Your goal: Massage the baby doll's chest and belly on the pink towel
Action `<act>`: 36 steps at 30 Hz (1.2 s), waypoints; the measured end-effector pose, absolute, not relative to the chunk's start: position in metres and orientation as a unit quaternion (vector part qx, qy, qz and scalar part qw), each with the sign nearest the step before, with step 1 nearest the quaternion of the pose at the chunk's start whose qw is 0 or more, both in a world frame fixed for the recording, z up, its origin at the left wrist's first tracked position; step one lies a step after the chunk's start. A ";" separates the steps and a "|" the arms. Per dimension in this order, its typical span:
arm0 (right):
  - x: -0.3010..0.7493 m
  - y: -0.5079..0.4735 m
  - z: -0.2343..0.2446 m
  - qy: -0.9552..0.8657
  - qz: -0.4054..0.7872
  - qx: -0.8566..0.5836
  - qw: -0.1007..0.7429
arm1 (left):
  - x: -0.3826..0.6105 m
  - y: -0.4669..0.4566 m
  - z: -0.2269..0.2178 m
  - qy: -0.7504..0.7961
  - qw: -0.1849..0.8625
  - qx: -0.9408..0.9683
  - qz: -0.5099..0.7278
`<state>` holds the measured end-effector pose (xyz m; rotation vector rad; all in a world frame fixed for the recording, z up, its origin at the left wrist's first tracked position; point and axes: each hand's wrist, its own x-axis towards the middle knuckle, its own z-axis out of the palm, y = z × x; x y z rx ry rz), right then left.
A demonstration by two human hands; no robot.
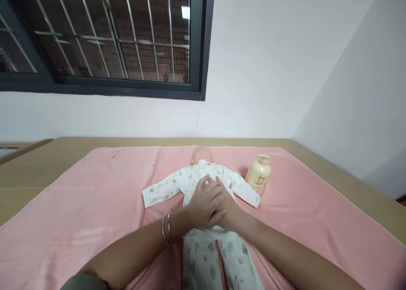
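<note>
My left hand (204, 201), with two thin bangles (168, 230) at its wrist, is closed around my right hand (233, 212). The two are pressed together and clasped, so the right fingers are mostly hidden. Below them lies what looks like a baby doll, with a smooth pinkish head (202, 154) at the far end. It has on a white printed long-sleeved top (190, 178) with both sleeves spread outward, and printed white pants (203, 260). A pale yellow pump bottle (258, 172) stands right of the doll, close behind its right-hand sleeve.
A pink blanket (95, 197) with soft creases covers most of the tan surface (28, 176). Behind it rise a white wall (253, 70) and a dark-framed window (198, 40) with metal bars. Another wall (364, 112) runs along the right.
</note>
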<state>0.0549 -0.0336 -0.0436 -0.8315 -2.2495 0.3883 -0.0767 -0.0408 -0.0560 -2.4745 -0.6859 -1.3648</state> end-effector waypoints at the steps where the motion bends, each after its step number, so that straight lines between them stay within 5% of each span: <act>1: 0.066 -0.034 -0.042 -0.882 0.148 -0.288 0.342 | -0.079 -0.037 -0.055 -0.253 0.119 -0.844 -0.458; 4: 0.097 -0.016 -0.036 -0.920 0.075 -0.230 0.309 | -0.087 -0.017 -0.054 -0.388 0.097 -0.791 -0.463; 11: 0.076 0.036 -0.014 -0.835 0.033 -0.469 0.284 | -0.098 0.020 -0.055 -0.632 -0.005 -0.656 -0.412; 23: 0.048 0.007 -0.034 -0.855 -0.009 -0.490 0.171 | -0.106 0.024 -0.054 -0.613 0.026 -0.700 -0.365; 30: 0.050 0.038 -0.024 -0.833 0.064 -0.527 0.157 | -0.087 -0.014 -0.067 -0.559 0.161 -0.738 -0.343; 36: 0.048 -0.002 -0.014 -0.862 -0.036 -0.490 0.125 | -0.109 0.010 -0.059 -0.597 0.031 -0.744 -0.298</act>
